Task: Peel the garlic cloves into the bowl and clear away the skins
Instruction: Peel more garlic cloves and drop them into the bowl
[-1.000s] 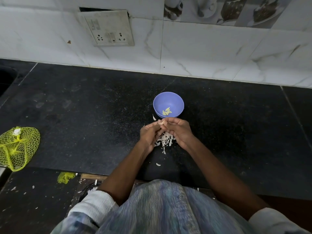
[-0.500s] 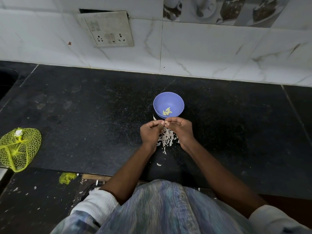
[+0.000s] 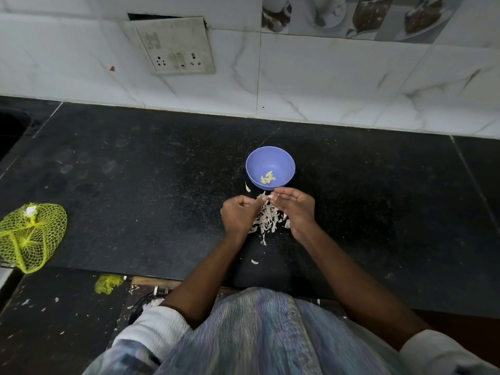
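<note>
Since the earlier frames both hands have drawn slightly apart: left hand [image 3: 238, 212] sits a little lower and to its own side, right hand [image 3: 293, 205] has turned palm-up, and the fingertips now meet only at a small pale clove [image 3: 266, 196] just in front of the bowl [image 3: 286, 161]. Both hands have fingers curled; thumb and forefinger of each appear to pinch the clove or its skin, though it is too small to tell which hand holds flesh and which holds husk. Three or so peeled cloves [image 3: 267, 178] lie in the bowl's bottom. Heap of papery skins [image 3: 263, 219] lies on the black counter [image 3: 135, 171] between the wrists, one stray skin [image 3: 254, 262] nearer the body, another curl [image 3: 247, 187] beside the bowl. Yellow mesh bag [image 3: 29, 234] sits well apart at far left. Judgement: mid-peel. To do it well, hold the clove firm in one hand, strip the skin away lengthwise with the other, let husk fall on the heap, and drop only the bare clove over the rim.
</note>
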